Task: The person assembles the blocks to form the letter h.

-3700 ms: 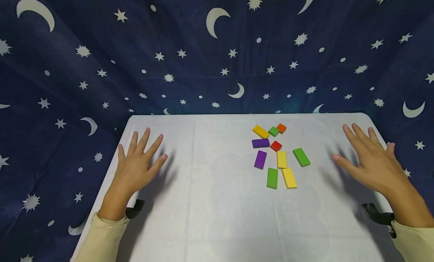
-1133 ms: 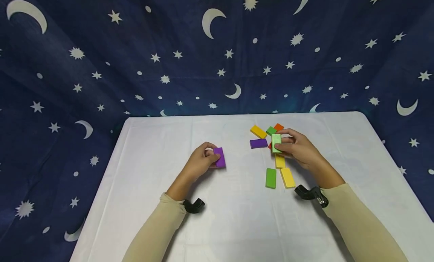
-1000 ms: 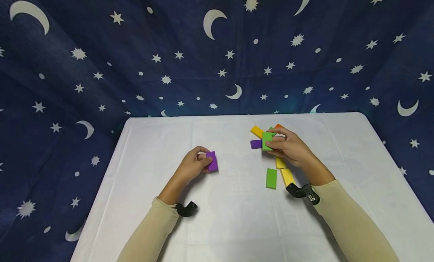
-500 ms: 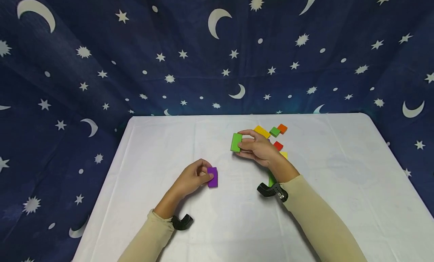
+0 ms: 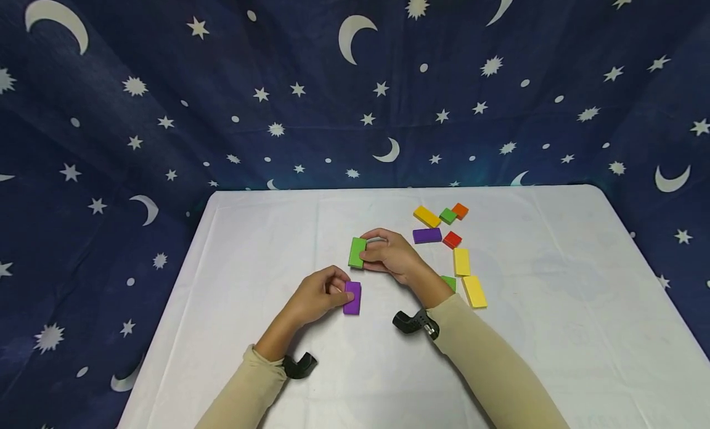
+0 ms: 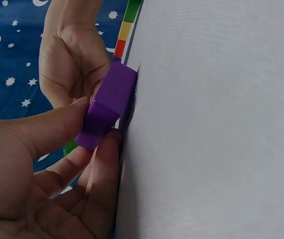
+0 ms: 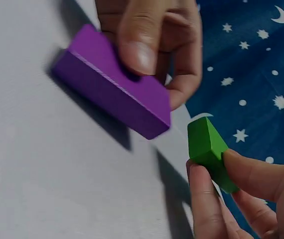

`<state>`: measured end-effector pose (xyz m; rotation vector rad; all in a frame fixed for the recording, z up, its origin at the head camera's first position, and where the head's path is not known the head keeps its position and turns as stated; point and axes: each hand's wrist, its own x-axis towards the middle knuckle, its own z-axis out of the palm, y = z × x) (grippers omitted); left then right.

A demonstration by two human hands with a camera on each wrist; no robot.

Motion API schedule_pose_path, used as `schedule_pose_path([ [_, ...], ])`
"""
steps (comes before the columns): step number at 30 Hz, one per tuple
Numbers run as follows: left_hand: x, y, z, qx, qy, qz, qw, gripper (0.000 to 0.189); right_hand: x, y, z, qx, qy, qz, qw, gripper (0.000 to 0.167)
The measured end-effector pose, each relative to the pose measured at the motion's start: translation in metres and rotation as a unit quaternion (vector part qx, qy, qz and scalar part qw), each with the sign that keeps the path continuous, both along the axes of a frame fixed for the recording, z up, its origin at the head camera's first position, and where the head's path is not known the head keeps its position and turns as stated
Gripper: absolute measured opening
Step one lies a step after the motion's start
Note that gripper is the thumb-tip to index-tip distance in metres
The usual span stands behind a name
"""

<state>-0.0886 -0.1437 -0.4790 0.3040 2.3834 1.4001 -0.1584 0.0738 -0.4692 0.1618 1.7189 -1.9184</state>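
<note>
My left hand (image 5: pixel 313 298) pinches a purple rectangular block (image 5: pixel 352 298) between thumb and fingers, close over the white table. In the left wrist view that purple block (image 6: pixel 111 97) appears tilted, its lower edge near the tabletop. Just beyond it, my right hand (image 5: pixel 395 256) holds a green rectangular block (image 5: pixel 357 253) by thumb and fingers. The right wrist view has the green block (image 7: pixel 209 149) at the fingertips, with the purple block (image 7: pixel 114 84) above and to its left. A gap separates the two blocks in the head view.
Right of my hands lie a purple block (image 5: pixel 427 235), a red block (image 5: pixel 452 239) and several yellow blocks (image 5: pixel 461 262). A green block (image 5: pixel 448 283) is partly covered by my right forearm. Small green (image 5: pixel 448 216) and orange blocks (image 5: pixel 460 211) sit farther back. A starry blue cloth (image 5: pixel 310 77) hangs behind the table.
From lying flat on the table, both hands took up a purple and a green block. The right hand has carried the green block leftward, close to the purple one; the left has drawn back slightly.
</note>
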Motion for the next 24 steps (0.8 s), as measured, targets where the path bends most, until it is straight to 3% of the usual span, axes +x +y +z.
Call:
schedule_pose_path([
  [4, 0.001, 0.001, 0.003, -0.039, 0.029, 0.007, 0.9988, 0.026, 0.004, -0.006, -0.003, 0.041, 0.029, 0.008, 0.9987, 0.041],
  [7, 0.003, 0.002, 0.006, -0.063, 0.031, 0.019, 0.9973, 0.025, 0.006, -0.01, -0.004, 0.073, 0.049, 0.013, 0.996, 0.04],
  [14, 0.005, 0.003, 0.008, -0.064, 0.02, 0.032, 0.9972, 0.024, 0.009, -0.013, -0.003, 0.126, 0.079, 0.015, 0.9888, 0.036],
  [19, 0.004, 0.003, 0.007, -0.068, 0.019, 0.037, 0.9969, 0.024, 0.008, -0.013, -0.003, 0.187, 0.118, 0.031, 0.9748, 0.033],
  [24, 0.002, 0.0, 0.005, -0.058, -0.008, 0.036, 0.9976, 0.027, 0.005, -0.01, -0.004, 0.241, 0.153, 0.08, 0.9549, 0.037],
])
